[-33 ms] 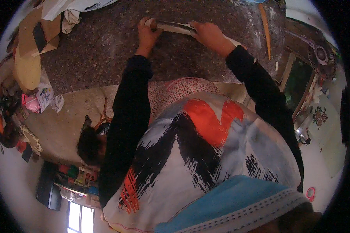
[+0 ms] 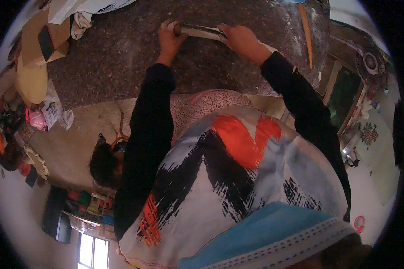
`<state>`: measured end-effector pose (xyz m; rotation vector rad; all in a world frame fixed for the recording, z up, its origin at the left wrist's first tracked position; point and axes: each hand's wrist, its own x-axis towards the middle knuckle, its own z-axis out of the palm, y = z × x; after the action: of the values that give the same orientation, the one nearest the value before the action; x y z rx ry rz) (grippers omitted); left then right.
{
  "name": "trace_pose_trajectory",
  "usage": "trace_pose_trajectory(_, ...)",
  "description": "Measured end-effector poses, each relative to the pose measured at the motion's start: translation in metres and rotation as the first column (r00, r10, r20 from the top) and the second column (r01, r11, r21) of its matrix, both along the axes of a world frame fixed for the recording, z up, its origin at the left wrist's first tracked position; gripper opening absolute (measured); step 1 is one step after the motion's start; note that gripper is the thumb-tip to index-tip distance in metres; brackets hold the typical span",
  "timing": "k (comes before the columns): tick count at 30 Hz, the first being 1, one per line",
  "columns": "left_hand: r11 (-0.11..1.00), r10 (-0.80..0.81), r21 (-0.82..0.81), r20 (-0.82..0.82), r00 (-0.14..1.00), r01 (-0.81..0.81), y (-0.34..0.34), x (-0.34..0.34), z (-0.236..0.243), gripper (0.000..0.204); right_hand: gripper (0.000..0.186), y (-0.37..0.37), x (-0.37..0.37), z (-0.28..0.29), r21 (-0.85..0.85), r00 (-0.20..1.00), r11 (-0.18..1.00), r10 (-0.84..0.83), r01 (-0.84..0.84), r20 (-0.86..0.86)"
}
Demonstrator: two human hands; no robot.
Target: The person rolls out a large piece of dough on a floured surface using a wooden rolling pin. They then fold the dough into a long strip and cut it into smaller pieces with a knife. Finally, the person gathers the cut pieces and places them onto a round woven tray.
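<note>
A long pale bar with a dark strip along it (image 2: 198,30) lies crosswise over the speckled brown worktop (image 2: 121,54). My left hand (image 2: 169,42) has its fingers wrapped round the bar's left end. My right hand (image 2: 241,41) grips it farther right, thumb and fingers on it, and a pale length shows past that hand toward the wrist. White powder is smeared on the right part of the worktop, beside a long wooden stick (image 2: 307,36).
A cardboard box (image 2: 45,36), pale round board (image 2: 29,83), white bags and pink item (image 2: 36,119) crowd the left. A fan (image 2: 370,62) stands right. Another person's dark-haired head (image 2: 103,163) shows beside my left forearm, below the worktop's near edge.
</note>
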<state>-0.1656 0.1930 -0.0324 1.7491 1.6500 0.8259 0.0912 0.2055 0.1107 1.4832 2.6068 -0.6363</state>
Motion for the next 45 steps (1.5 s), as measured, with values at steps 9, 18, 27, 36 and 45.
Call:
trace_pose_trajectory(9,1.0,-0.015,0.006,-0.066,0.998,0.015,0.0,-0.011,0.013,0.051,0.04,-0.006,0.016,-0.001,-0.086,0.999,0.996,-0.033,0.037,0.04)
trace_pose_trajectory(18,0.995,-0.017,-0.1,-0.13,0.991,0.004,0.0,-0.026,0.025,0.053,0.039,-0.025,0.044,-0.019,-0.051,0.999,0.998,-0.026,0.028,0.036)
trace_pose_trajectory(27,0.989,-0.042,-0.141,-0.019,0.999,0.039,0.005,-0.065,0.016,0.053,0.035,-0.048,0.061,-0.008,-0.02,0.992,1.0,-0.015,0.018,0.126)
trace_pose_trajectory(36,0.98,-0.018,-0.199,0.032,0.999,0.024,0.006,-0.102,-0.005,0.053,0.034,-0.07,0.095,-0.012,0.053,0.997,0.997,-0.059,0.057,0.051)
trace_pose_trajectory(45,0.985,-0.123,0.027,-0.578,0.807,0.17,0.002,-0.085,0.039,0.061,0.035,-0.068,0.06,-0.017,0.329,0.997,0.944,0.027,-0.004,-0.066)
